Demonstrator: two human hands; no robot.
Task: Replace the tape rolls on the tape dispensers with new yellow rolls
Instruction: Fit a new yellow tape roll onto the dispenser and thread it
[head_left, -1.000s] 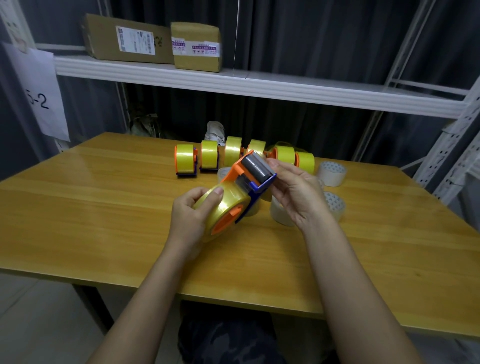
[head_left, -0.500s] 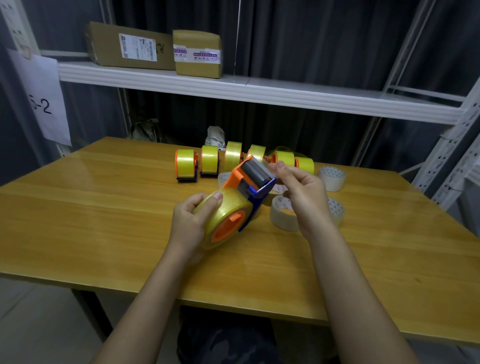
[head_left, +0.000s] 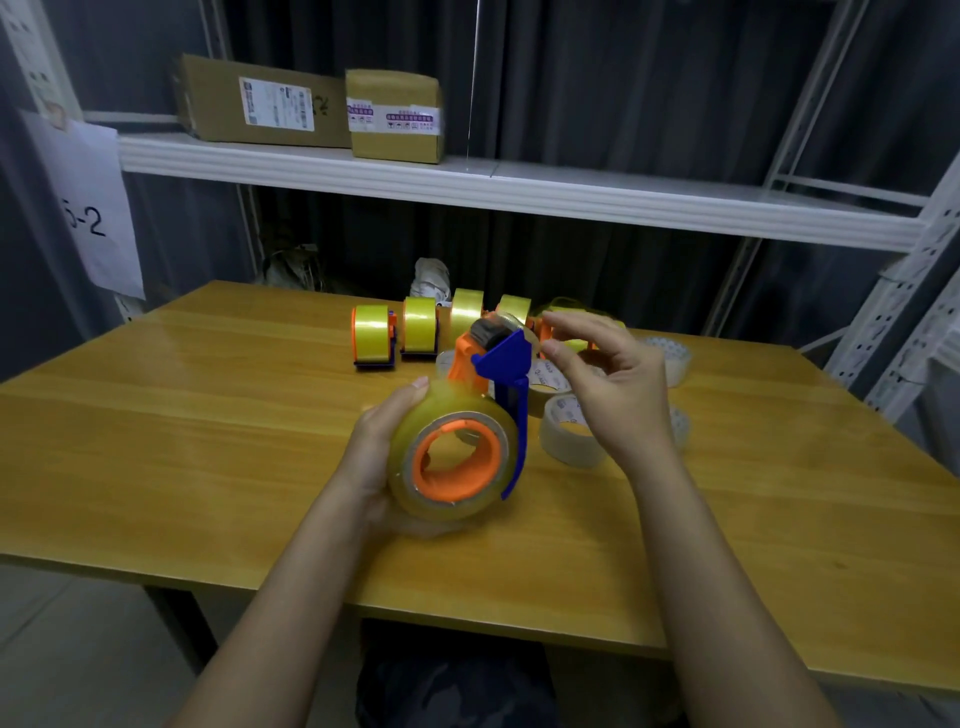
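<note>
Your left hand (head_left: 387, 447) cups the yellow roll (head_left: 447, 462) from its far-left side, fingers curled round the tape so the dispenser (head_left: 483, 395) is held above the table (head_left: 208, 441) with its open orange hub facing you. That hold looks chosen to steady the frame while the other hand works at the top. Your right hand (head_left: 613, 395) hovers just beside the blue guard (head_left: 506, 356) and the dark roller (head_left: 485, 330), thumb and forefinger drawn towards each other; whether they are pinching the tape's free end or only about to, you cannot tell, since clear film would barely show here. My guess is that you are threading the end over the roller, the last step for this dispenser.

Just behind your right hand lie several pale rolls (head_left: 569, 436) flat on the table (probably the ones taken off). They carry small printed marks on the cores, too small to read. Further back a row of dispensers (head_left: 415, 332) already loaded with yellow tape stands on edge, lined up out of the way.

On the shelf (head_left: 519, 192) sit two cardboard boxes (head_left: 311, 106) with shipping labels and a purple-printed strip, illegible. The paper sheet (head_left: 85, 202) at the left reads "5-2", its first character partly cut off.
</note>
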